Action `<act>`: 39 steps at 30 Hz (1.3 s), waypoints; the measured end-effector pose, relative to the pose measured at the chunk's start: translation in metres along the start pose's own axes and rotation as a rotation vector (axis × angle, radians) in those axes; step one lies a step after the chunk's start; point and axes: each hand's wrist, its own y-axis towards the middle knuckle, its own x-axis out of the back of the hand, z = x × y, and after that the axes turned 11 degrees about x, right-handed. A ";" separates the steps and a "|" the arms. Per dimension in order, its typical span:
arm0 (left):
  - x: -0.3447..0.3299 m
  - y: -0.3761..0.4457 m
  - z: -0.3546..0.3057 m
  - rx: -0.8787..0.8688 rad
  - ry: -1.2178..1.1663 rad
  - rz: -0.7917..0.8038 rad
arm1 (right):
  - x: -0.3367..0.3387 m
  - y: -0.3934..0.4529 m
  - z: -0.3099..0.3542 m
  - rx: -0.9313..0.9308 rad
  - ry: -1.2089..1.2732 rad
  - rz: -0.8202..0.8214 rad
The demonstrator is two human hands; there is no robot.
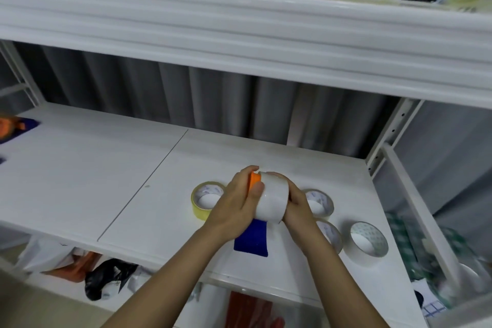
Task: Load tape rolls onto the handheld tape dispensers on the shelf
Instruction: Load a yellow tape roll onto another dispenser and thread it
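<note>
Four tape rolls (206,200) on shelf (80,181), flanking held dispenser (251,237)

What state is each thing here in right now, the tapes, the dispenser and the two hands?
Left hand: grips the dispenser's orange part.
Right hand: holds the white tape roll.
White tape roll: held up at the dispenser; whether it is fully seated, cannot tell.
Dispenser: held above the shelf, blue handle pointing down.
Yellow tape roll: lying flat on the shelf.
Three pale tape rolls: lying flat on the shelf, untouched.
</note>
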 end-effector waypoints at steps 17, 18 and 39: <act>0.019 0.001 0.010 -0.201 0.172 -0.333 | 0.019 -0.036 0.023 -0.136 0.445 -0.017; 0.026 0.002 0.013 -0.159 0.138 -0.358 | 0.024 -0.036 0.020 -0.136 0.469 -0.078; 0.077 -0.022 0.048 -0.015 0.116 -0.363 | 0.028 0.063 -0.063 -0.013 -1.459 0.379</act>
